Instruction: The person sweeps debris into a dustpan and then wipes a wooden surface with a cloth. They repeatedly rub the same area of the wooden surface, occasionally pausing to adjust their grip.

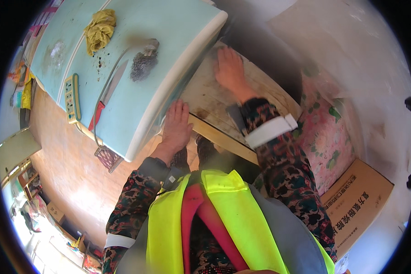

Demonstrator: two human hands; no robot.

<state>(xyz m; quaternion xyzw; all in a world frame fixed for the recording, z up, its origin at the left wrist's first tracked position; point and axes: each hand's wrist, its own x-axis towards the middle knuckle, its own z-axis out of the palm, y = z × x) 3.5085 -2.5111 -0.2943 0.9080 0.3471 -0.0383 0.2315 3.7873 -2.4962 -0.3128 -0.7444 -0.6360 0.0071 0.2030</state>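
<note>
My right hand [230, 70] lies palm down on the far part of a stained, pale tabletop [209, 87], holding nothing. Its fingers are stretched out. My left hand [176, 125] presses flat at the tabletop's near left corner, close beside the pale rim [178, 80] of a large light-blue appliance. No object shows in it, though its palm is hidden. A wooden strip [222, 137] runs along the tabletop's near edge. Dark brown stains mark the surface near my left hand.
On the light-blue top [123, 113] lie a red-handled knife [113, 87], a metal scouring pad [144, 65], a crumpled yellow cloth [101, 30] and a power strip [72, 98]. A grey cable [102, 92] crosses it. Right are floral fabric [328, 137] and a printed cardboard box [359, 205].
</note>
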